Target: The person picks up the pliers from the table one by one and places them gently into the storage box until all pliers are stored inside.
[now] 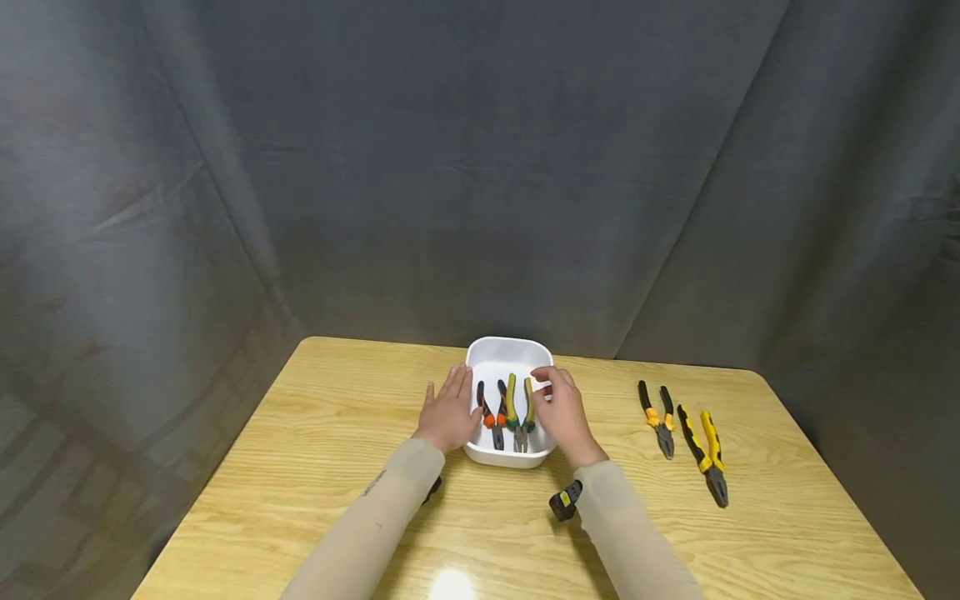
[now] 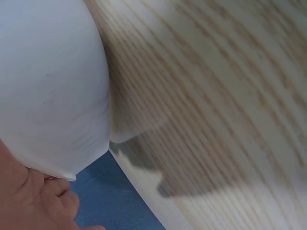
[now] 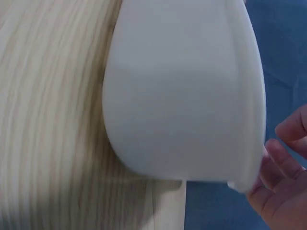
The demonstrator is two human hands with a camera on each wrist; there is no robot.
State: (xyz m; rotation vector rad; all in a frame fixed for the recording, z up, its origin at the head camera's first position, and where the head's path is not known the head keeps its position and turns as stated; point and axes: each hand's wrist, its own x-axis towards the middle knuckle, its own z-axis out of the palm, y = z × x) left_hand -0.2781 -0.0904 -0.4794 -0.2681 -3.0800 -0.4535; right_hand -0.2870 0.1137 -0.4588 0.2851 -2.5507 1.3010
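A white tray [image 1: 510, 340] stands near the table's far edge. Inside it lie two pliers side by side, handles pointing away: pliers with orange-and-black handles [image 1: 498, 437] on the left and pliers with green-and-yellow handles [image 1: 512, 400] on the right. My left hand [image 1: 448, 417] rests along the tray's left rim, fingers straight and pointing forward. Over the right rim, my right hand [image 1: 564, 417] has loosely bent fingers close to the green-and-yellow pliers, without gripping them. The right wrist view shows this hand [image 3: 288, 196] beside the tray's rim with nothing between its fingers.
On the wooden table [image 1: 337, 467], to the right, lie pliers with black-and-orange handles [image 1: 664, 433] and longer yellow-and-black pliers [image 1: 715, 479]. Grey cloth [image 1: 465, 183] hangs behind the table and at both sides. A black wrist device [image 1: 566, 503] sits at my right wrist.
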